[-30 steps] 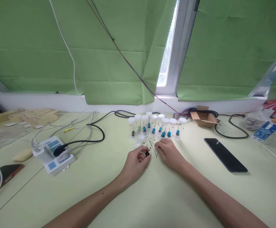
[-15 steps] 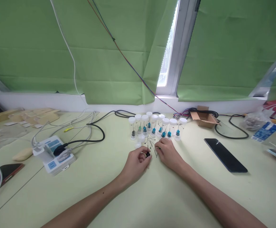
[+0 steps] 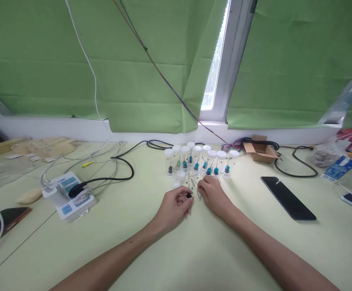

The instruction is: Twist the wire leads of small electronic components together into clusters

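Observation:
My left hand (image 3: 176,204) is closed, with a small black piece (image 3: 189,195) pinched between thumb and fingers. A thin metal rod stands up from that piece. My right hand (image 3: 212,194) rests on the table just to the right, its fingers curled together at the thin metal rods (image 3: 199,193); what lies between its fingertips is hidden. Beyond the hands stand several clear tubes with white caps (image 3: 211,154), holding blue, green or dark pieces on thin rods. Small white caps (image 3: 180,176) lie in front of the tubes, beside my left hand.
At left are a white power strip (image 3: 73,198) with plugs and a red-edged phone (image 3: 5,226). A black phone (image 3: 288,198) lies at right. Farther back are a small cardboard box (image 3: 260,153), black cables (image 3: 297,174) and a blue-and-white packet (image 3: 337,167).
Both hands stay almost where they were; the left fingers close a little further around the black piece. At far right, another person's hand with a phone has shifted slightly.

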`<state>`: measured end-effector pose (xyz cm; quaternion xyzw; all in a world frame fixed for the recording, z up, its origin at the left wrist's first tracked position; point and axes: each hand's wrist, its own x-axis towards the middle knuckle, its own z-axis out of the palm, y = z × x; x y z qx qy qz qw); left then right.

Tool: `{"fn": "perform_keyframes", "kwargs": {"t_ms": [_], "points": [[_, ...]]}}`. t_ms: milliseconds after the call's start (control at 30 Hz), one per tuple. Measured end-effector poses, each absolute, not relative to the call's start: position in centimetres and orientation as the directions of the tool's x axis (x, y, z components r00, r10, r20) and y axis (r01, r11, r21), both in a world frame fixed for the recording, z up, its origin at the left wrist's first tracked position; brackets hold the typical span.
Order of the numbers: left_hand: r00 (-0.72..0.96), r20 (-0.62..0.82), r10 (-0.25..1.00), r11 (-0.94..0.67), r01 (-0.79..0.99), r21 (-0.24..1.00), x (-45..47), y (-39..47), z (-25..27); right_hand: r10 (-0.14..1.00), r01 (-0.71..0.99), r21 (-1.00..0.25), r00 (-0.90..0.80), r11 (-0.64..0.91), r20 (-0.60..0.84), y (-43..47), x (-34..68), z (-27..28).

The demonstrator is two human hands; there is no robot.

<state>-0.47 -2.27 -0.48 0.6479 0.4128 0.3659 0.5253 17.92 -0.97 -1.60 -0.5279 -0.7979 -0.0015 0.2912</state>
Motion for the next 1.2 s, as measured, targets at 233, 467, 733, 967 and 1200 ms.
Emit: {"fn": "perform_keyframes", "kwargs": {"t_ms": [233, 467, 733, 967, 1200], "points": [[0.417, 0.031, 0.908, -0.088, 0.119, 0.989, -0.6, -2.0, -0.4, 0.847, 0.859, -0.284, -0.270, 0.427, 0.457, -1.0, 17.9, -1.5], [0.439, 0.033, 0.898, -0.117, 0.165, 0.979, -0.8, -2.0, -0.8, 0.820, 0.799, -0.353, -0.278, 0.487, 0.501, -1.3, 17.9, -1.0], [0.413, 0.039, 0.910, -0.146, 0.230, 0.962, -0.6, -2.5, 0.2, 0.794, 0.719, -0.434, -0.272, 0.543, 0.543, -2.1, 18.0, -0.1], [0.406, 0.029, 0.913, -0.155, 0.282, 0.947, -0.6, -2.6, 0.2, 0.763, 0.575, -0.538, -0.267, 0.617, 0.589, -3.2, 17.3, 0.2], [0.409, 0.027, 0.912, -0.179, 0.338, 0.924, -0.7, -2.6, 0.2, 0.748, 0.522, -0.551, -0.315, 0.651, 0.585, -3.4, 17.2, 0.0]]}}
